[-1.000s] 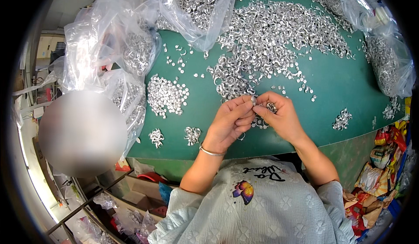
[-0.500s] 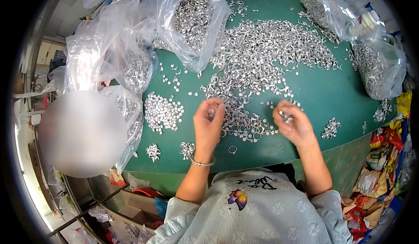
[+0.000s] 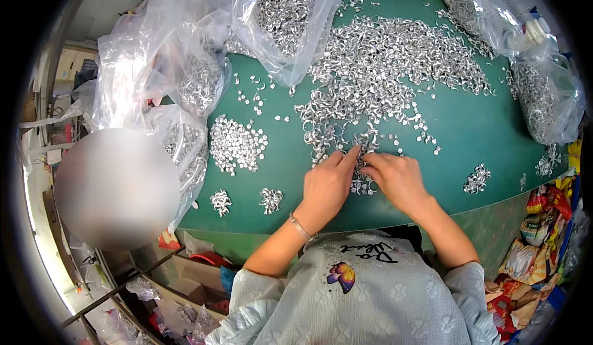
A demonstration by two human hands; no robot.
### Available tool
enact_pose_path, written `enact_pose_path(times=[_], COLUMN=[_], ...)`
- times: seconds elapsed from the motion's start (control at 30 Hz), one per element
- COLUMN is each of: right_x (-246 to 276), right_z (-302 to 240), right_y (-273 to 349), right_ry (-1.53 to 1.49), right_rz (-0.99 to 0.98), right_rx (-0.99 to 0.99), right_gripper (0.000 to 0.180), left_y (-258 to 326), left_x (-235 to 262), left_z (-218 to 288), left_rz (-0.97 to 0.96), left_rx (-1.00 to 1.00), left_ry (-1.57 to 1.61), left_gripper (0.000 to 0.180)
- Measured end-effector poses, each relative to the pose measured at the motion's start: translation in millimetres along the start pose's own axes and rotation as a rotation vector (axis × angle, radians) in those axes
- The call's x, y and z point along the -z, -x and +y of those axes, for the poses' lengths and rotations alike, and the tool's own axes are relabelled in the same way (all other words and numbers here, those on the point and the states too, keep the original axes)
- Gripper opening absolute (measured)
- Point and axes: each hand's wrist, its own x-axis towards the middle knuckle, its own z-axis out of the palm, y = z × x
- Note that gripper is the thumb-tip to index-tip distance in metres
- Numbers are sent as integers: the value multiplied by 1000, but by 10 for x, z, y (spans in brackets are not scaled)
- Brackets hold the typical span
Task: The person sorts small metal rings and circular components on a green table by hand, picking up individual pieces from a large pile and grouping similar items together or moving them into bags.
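Observation:
A large spread of small silver metal pieces [image 3: 395, 54], some curved like ring bands and some like little flowers, covers the middle of the green table [image 3: 457, 122]. At its near end my left hand [image 3: 327, 184] and my right hand [image 3: 400, 181] come close together, knuckles up, fingertips down among the pieces. Both hands have bent, drawn-in fingers; what they hold, if anything, is hidden under them. A few pieces show between and just below the fingertips. A bangle [image 3: 301, 226] circles my left wrist.
Left of my hands lie a heap of flower-shaped pieces [image 3: 238, 144] and two small piles [image 3: 270, 201]. Another small pile [image 3: 477, 179] is at the right. Clear plastic bags of pieces [image 3: 287, 21] stand at the back left, with more bags [image 3: 537, 98] at the right.
Both hands have come inward from apart and turned palm down onto the near end of the spread. Earlier, silver pieces showed in each curled hand. The view has shifted slightly.

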Motion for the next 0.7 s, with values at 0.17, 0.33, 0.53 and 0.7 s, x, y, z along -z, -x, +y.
enact_pose_path(times=[0.17,0.33,0.53,0.7], right_x=[152,120,34,209], right_z=[340,181,28,312], right_y=[42,-25,-133,-82], right_ry=[212,28,182,218], right_rz=[128,273,-62,161], right_rx=[-73,23,39,-50], right_gripper=[9,19,19,14], left_y=[131,127,115,181], left_x=[177,205,179,139], left_z=[-124,-230,-214,-154], left_rz=[-52,40,80,105], left_rx=[37,159,166,66], left_ry=[-44,-131,-51,86], left_gripper=[30,27,23,23])
